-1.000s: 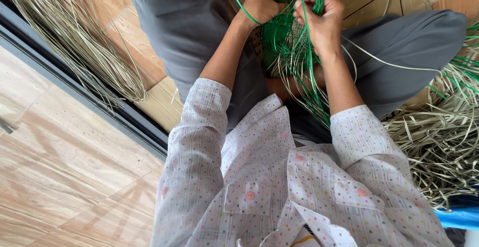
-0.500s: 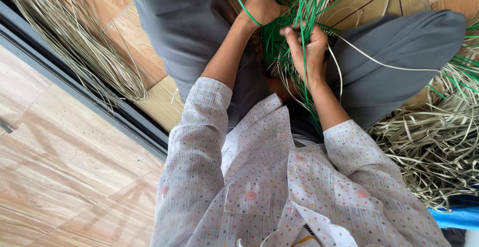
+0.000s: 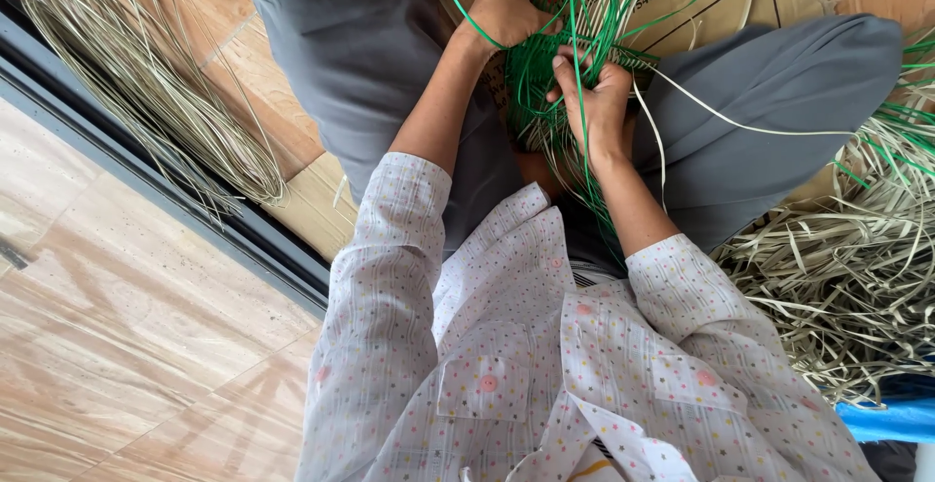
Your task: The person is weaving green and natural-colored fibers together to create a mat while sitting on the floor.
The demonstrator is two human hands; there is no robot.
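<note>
I sit cross-legged in grey trousers and a dotted white shirt, looking down at my lap. A bundle of green and pale straw-coloured strips [image 3: 545, 83] stands between my knees. My left hand [image 3: 508, 3] grips the strips near the top edge of the view. My right hand [image 3: 594, 102] is closed around several green strips lower down, pulling them toward my body. One pale strip [image 3: 740, 122] trails from my right hand across my right thigh.
A coil of pale strips [image 3: 146, 83] lies on the wooden floor at the upper left. A loose heap of pale strips [image 3: 838, 278] spreads at the right. A cardboard sheet [image 3: 701, 5] lies under my legs. A dark door track [image 3: 175, 185] runs diagonally. Something blue [image 3: 891, 419] shows at the lower right.
My right hand has slid down the green strips from beside my left hand toward my body. My left hand has stayed at the top of the bundle.
</note>
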